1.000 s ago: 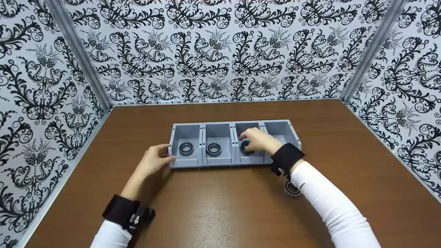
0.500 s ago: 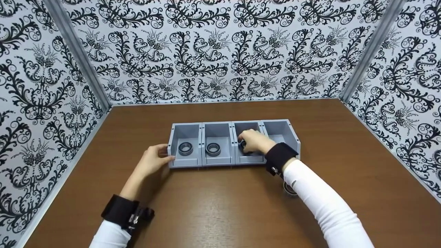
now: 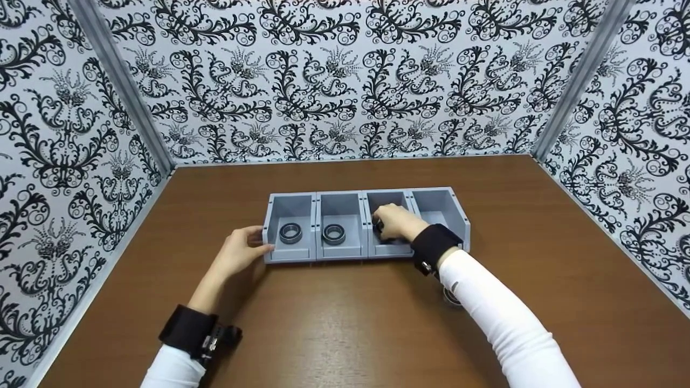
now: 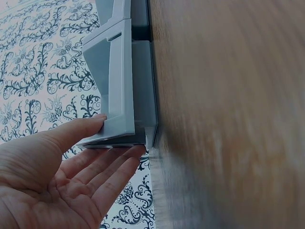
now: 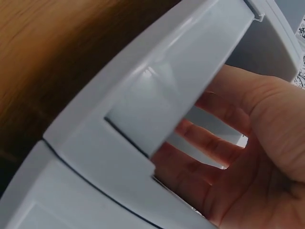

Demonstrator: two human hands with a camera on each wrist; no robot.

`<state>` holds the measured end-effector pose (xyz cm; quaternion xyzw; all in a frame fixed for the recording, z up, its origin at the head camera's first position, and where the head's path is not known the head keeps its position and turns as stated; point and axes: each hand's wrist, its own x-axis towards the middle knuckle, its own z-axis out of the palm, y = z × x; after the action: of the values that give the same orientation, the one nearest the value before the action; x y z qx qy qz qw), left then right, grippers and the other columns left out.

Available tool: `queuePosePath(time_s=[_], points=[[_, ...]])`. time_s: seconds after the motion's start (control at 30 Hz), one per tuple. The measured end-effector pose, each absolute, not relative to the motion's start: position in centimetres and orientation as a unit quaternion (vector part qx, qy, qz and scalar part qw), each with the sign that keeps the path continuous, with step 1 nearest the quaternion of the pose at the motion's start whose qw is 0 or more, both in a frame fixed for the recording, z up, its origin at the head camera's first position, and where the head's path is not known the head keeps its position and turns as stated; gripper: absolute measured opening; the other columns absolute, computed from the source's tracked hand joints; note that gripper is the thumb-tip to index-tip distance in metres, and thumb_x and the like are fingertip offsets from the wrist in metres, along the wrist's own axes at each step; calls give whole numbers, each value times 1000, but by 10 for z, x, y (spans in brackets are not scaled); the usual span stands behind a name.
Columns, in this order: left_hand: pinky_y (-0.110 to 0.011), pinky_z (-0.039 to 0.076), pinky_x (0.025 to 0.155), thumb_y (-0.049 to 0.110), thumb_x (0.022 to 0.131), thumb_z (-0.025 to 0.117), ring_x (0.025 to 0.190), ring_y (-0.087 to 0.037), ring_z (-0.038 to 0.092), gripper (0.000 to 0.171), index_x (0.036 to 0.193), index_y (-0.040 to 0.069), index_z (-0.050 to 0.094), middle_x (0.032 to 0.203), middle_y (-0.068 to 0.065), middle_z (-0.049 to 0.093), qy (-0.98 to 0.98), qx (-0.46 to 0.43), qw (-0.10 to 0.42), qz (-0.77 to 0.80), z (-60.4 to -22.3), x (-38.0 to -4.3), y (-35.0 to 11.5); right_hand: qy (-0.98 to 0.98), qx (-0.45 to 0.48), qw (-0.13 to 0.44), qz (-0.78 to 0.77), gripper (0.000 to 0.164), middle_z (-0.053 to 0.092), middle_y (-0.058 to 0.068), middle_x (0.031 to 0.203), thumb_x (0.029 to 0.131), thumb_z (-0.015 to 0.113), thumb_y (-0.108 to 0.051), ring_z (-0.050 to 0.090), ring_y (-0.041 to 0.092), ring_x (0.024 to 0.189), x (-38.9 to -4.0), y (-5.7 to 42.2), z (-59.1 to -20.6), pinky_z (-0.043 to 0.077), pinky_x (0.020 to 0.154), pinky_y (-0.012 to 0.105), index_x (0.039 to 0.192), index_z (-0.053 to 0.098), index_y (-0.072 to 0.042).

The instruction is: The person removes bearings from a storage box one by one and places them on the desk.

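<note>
Here the left hand (image 3: pixel 237 251) grips the leftmost bin (image 3: pixel 292 254), the right hand (image 3: pixel 398 221) a bearing (image 3: pixel 379 226).

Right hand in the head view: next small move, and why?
Probably loosen the right hand so the dark ring settles in the third bin from the left. That hand is down inside the bin, mostly hiding the ring; the leftmost ring and second ring lie flat, one per bin; and the left hand grips the leftmost bin.
</note>
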<state>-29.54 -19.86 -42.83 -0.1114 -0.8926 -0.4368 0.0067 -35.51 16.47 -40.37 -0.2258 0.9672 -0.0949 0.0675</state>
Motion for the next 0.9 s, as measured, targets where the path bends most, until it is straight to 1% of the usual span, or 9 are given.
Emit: queuePosePath(time_s=[0.2,0.47,0.57,0.73,0.9], points=[[-52,56,98,5,94,76,116,-45,69,49,134,-16,59,127,-33,67,-893,-115,11,-436,-428,-294,-198,968,-227,64,-88,17,68,16,92,77,75,4,59,30,80,-354,163,-405,56,78,50,93,69,2],[-52,55,99,4,94,76,116,-45,68,47,133,-17,60,127,-33,67,-891,-115,12,-439,-428,-295,-198,967,-231,60,-93,16,69,18,94,77,75,3,63,33,86,-354,163,-406,57,81,50,92,69,4],[-52,56,99,4,94,75,116,-45,68,47,134,-16,59,128,-33,67,-890,-116,10,-441,-428,-294,-198,965,-237,57,-93,13,67,16,90,77,74,3,60,31,83,-355,163,-408,56,79,49,89,68,4],[-51,56,99,3,95,73,117,-45,68,47,136,-16,58,128,-33,67,-885,-115,2,-452,-428,-293,-198,963,-248,47,-92,8,58,10,81,77,70,4,51,27,76,-360,166,-414,52,75,49,81,64,1],[-51,56,98,2,95,73,116,-45,68,47,136,-17,58,127,-33,67,-885,-114,4,-452,-429,-294,-198,962,-250,41,-96,8,58,9,79,76,71,3,52,27,75,-358,166,-413,53,74,48,81,64,2]])
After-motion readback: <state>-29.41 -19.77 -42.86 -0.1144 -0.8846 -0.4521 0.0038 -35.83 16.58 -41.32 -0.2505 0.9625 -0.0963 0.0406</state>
